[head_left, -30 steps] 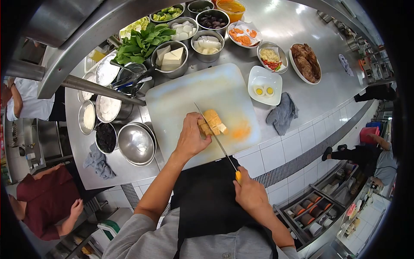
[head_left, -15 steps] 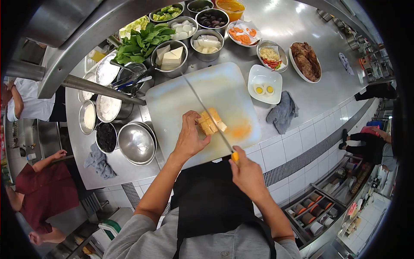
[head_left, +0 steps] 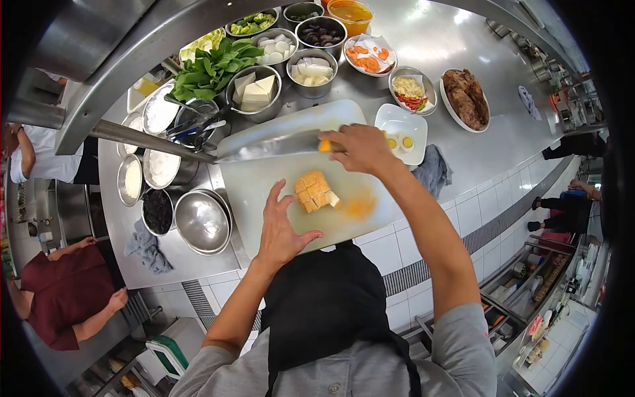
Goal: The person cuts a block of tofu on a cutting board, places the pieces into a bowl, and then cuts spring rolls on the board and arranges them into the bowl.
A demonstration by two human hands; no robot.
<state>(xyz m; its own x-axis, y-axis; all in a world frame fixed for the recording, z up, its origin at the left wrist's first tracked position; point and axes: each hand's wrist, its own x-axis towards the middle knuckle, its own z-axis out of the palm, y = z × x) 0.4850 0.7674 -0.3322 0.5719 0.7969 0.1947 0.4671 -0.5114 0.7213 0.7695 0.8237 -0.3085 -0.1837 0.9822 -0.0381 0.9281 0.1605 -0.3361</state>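
Lying near the middle of the pale cutting board (head_left: pixel 251 188): one golden-brown block (head_left: pixel 313 190), cut into cubes, pale inside, with an orange stain (head_left: pixel 359 202) on the board to its right. Just beside the block, on its near left: the left hand (head_left: pixel 281 231), released, thumb and fingers spread apart. Beyond the block: one broad-bladed knife (head_left: pixel 274 147), yellow handle grasped in the right hand (head_left: pixel 360 147), blade pointing left over the board's far part; contact between blade and board cannot be told. Right of the board: one white square bowl (head_left: pixel 398 118) with halved boiled eggs (head_left: pixel 407 142), partly behind the right hand; one grey cloth (head_left: pixel 433 173), near the desk edge. Beyond the board, on the steel desk (head_left: pixel 430 40): white tofu blocks (head_left: pixel 258 92) in a steel bowl; leafy greens (head_left: pixel 215 69); carrot slices (head_left: pixel 370 63) in a bowl; one oval dish of browned meat (head_left: pixel 466 96). Left: nested steel bowls (head_left: pixel 202 221).
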